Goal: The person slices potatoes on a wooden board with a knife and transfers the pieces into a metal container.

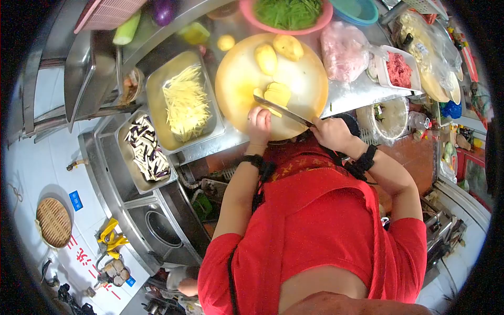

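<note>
1. potato (277, 93), already cut in part, lies on the round cutting board (236, 79) in the upper centre of the frame. it sits just above the blade of the knife (283, 111), with a loose slice at the edge of the blade.
2. deciding relation: the knife's long axis runs from upper left to lower right across the board. the potato is on the far side of the blade, and both hands are on the near side, lower in the frame.
3. left hand (259, 124) is the nearer to the potato, just below the tip end of the blade. its fingers are bent down toward the board. i cannot tell whether they press on the slice or on the board.
4. right hand (331, 134) is at the lower right rim of the board, fingers closed around the knife handle, further from the potato.
5. count on the board: one potato under the knife, two whole peeled potatoes (266, 58) at its upper edge, one knife.
6. count on the desk (346, 92):
   - one tray of pale potato strips (186, 102), left of the board
   - one tray of aubergine strips (147, 147), lower left
   - one pink bowl of greens (289, 13), top
   - one small yellow lump (226, 42) beside the board, kind unclear
   - one tray of minced meat (399, 68), right
</note>
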`<state>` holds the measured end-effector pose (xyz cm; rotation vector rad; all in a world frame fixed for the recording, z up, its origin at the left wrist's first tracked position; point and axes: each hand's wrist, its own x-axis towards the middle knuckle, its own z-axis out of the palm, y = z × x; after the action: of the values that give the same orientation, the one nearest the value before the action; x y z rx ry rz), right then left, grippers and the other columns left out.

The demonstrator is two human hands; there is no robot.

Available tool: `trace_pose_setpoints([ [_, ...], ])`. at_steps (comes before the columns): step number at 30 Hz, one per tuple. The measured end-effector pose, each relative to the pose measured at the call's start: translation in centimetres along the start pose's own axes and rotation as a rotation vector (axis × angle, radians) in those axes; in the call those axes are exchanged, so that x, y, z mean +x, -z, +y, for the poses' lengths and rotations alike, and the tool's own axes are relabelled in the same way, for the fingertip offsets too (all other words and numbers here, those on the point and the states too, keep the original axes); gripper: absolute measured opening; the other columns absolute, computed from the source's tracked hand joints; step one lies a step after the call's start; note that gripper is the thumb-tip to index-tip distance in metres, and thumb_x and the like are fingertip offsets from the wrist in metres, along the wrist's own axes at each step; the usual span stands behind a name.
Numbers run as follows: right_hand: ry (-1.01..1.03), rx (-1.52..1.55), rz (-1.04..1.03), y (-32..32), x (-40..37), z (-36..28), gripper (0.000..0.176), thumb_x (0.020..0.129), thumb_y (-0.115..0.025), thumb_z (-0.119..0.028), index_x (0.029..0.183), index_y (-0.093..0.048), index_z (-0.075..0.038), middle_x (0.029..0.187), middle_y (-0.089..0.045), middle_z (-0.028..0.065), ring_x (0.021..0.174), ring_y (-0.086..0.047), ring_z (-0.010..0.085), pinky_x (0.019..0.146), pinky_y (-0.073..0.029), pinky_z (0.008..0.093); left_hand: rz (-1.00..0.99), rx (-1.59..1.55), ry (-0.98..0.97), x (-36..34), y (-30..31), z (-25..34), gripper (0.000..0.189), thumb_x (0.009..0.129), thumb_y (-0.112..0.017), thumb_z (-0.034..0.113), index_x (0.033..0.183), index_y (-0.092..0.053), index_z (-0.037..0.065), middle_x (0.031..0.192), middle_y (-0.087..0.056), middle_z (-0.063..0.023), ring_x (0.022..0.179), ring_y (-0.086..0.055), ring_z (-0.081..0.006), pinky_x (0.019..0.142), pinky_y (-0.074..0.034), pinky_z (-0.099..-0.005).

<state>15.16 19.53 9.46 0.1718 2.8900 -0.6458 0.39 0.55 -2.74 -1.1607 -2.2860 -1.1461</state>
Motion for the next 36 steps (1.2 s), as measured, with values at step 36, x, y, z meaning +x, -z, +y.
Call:
trace_pose_setpoints([
  [36,-0.011,-0.009,-0.027,0.2,-0.1,-0.4,0.025,0.084,-0.053,-0.027,0.092,-0.053,-0.003,0.058,-0.059,0.0167,0.054,-0.060,0.0339,0.049,-0.048,0.0455,0.022,0.027,0.027,0.2,0.2,0.3,0.014,0.080,-0.061,0.009,0.093,-0.056,0.004,0.098,-0.054,-0.0128,0.093,-0.053,-0.0307,0.085,-0.043,-0.0420],
])
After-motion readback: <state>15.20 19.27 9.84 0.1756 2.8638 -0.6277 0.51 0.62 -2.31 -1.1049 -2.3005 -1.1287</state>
